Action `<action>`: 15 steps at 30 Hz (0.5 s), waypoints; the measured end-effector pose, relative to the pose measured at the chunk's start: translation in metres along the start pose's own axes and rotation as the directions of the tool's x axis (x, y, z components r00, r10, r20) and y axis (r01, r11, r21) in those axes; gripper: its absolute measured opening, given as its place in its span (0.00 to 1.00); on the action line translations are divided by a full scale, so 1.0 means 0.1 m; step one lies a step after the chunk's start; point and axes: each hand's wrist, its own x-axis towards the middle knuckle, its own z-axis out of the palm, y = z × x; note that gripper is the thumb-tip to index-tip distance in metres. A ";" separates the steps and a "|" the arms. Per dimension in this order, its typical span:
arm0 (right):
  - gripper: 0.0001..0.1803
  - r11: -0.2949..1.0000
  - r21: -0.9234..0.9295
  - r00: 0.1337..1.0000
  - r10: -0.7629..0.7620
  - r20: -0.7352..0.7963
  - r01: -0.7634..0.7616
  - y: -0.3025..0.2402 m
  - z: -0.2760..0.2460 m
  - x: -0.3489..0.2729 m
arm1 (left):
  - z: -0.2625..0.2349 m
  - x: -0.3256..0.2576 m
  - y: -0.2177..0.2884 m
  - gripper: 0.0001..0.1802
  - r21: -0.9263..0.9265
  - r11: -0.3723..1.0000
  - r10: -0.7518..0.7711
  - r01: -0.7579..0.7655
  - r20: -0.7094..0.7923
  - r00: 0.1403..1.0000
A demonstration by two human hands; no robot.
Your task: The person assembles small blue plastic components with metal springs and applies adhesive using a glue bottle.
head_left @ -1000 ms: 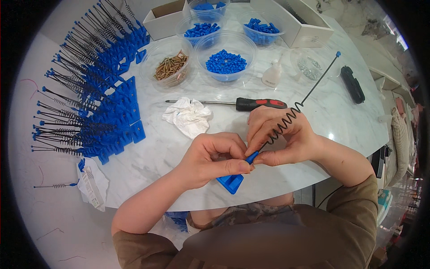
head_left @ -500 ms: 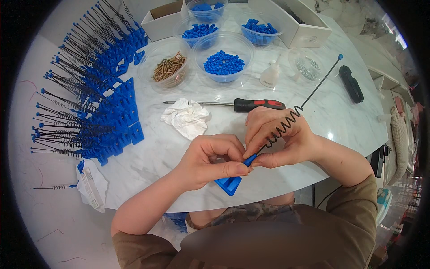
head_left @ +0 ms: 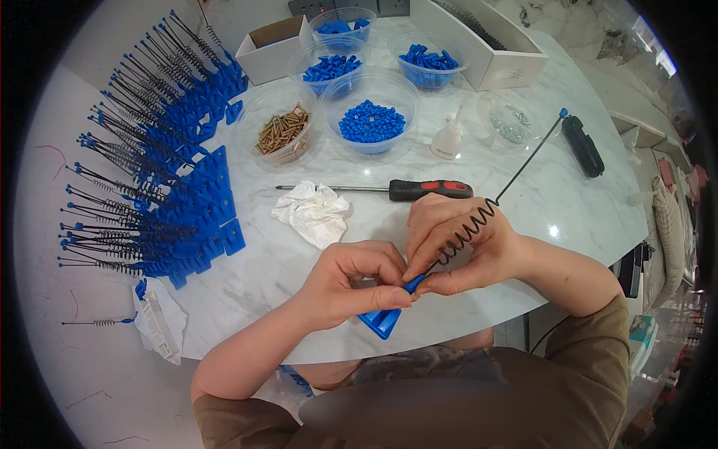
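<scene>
Near the table's front edge, my left hand (head_left: 345,290) is closed, thumb and fingers pinching a blue plastic piece with a flat, angular base (head_left: 383,322). Its narrow blue sleeve (head_left: 413,283) shows between my two hands. My right hand (head_left: 493,251) is closed with its fingertips at that sleeve, where a black coil spring rod (head_left: 470,226) enters. From there the spring runs up over my right hand. It straightens into a thin rod ending in a small blue cap (head_left: 564,114). My fingers partly hide the joint between rod and sleeve.
A screwdriver (head_left: 426,190) and crumpled tissue (head_left: 313,213) lie beyond my hands. Behind stand tubs of screws (head_left: 283,133) and blue beads (head_left: 372,122), and a white squeeze bottle (head_left: 447,141). Many finished-looking blue spring pieces (head_left: 194,217) line the left. A black tool (head_left: 583,146) lies right.
The whole view has shifted slightly, with the tabletop things appearing lower. Both hands keep their hold on the blue piece and spring rod, with only a slight shift of the fingers.
</scene>
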 end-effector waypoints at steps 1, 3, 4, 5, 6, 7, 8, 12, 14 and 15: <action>0.12 1.000 0.001 1.000 -0.008 0.004 0.008 0.00 0.00 0.00 | 0.01 0.00 0.01 0.06 -0.004 1.000 0.001 -0.001 -0.004 1.000; 0.12 1.000 0.005 1.000 -0.018 0.007 0.018 0.00 0.00 0.00 | 0.02 -0.01 0.02 0.06 -0.004 1.000 -0.001 0.001 -0.009 1.000; 0.11 1.000 0.001 1.000 -0.024 0.008 0.024 0.00 0.00 0.00 | 0.02 -0.01 0.02 0.06 -0.011 1.000 -0.003 0.003 -0.004 1.000; 0.11 1.000 -0.002 0.999 -0.031 0.008 0.032 -0.01 -0.01 0.00 | 0.01 -0.01 0.02 0.06 -0.018 1.000 -0.006 0.006 0.001 1.000; 0.11 0.999 -0.004 0.999 -0.038 0.003 0.038 -0.01 -0.01 -0.01 | 0.02 -0.01 0.01 0.06 -0.010 1.000 -0.006 0.006 0.004 1.000; 0.11 0.999 -0.018 0.999 -0.040 0.010 0.040 0.00 -0.02 -0.01 | 0.02 0.00 -0.01 0.06 -0.034 0.999 -0.016 0.016 0.000 1.000; 0.11 0.999 -0.031 0.999 -0.042 0.015 0.042 0.00 -0.02 -0.01 | 0.02 0.00 -0.01 0.06 -0.057 0.998 -0.026 0.026 -0.003 1.000; 0.11 0.997 -0.029 0.998 -0.068 -0.007 0.068 0.01 -0.02 0.00 | 0.01 0.00 0.00 0.06 -0.098 0.994 -0.046 0.045 -0.001 0.999; 0.12 0.996 -0.024 0.996 -0.087 -0.001 0.086 0.00 0.00 0.00 | 0.02 -0.01 0.00 0.06 -0.058 0.998 -0.016 0.017 0.008 1.000; 0.12 0.996 -0.022 0.996 -0.084 -0.002 0.084 0.00 0.01 -0.01 | 0.02 -0.02 0.00 0.06 -0.060 0.998 -0.018 0.019 0.008 1.000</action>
